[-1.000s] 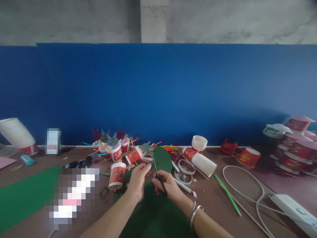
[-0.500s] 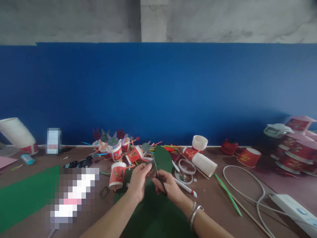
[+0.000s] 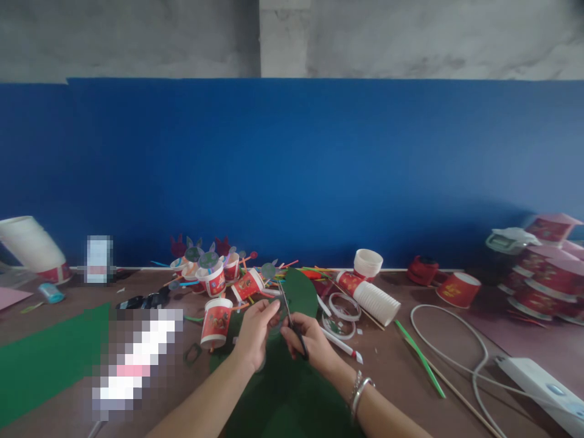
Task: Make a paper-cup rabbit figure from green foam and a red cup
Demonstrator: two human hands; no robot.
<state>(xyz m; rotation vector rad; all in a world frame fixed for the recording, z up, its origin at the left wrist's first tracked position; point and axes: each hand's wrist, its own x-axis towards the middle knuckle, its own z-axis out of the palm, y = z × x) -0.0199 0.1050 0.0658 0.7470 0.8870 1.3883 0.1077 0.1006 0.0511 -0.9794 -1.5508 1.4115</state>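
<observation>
My right hand (image 3: 305, 342) has its fingers in the black handles of a pair of scissors (image 3: 287, 307), whose blades point up and away from me. Facing it, my left hand (image 3: 256, 328) is closed in a pinch on a small piece of dark green paper (image 3: 275, 302) beside the blades. Most of that piece is hidden by the fingers. Behind the scissors lies a larger rounded sheet of green paper (image 3: 301, 292). More dark green material (image 3: 292, 395) spreads below my wrists.
Left of my hands stands a red paper cup (image 3: 216, 323), with several decorated cups (image 3: 212, 281) behind it. To the right lie stacked paper cups (image 3: 374, 299), rolls of clear tape (image 3: 344, 307), a green strip (image 3: 422, 359), a white cable (image 3: 479, 347) and a power strip (image 3: 541, 389).
My right hand and the scissors have shifted very slightly. My left hand keeps its pinch in nearly the same place, and the things on the table have not moved.
</observation>
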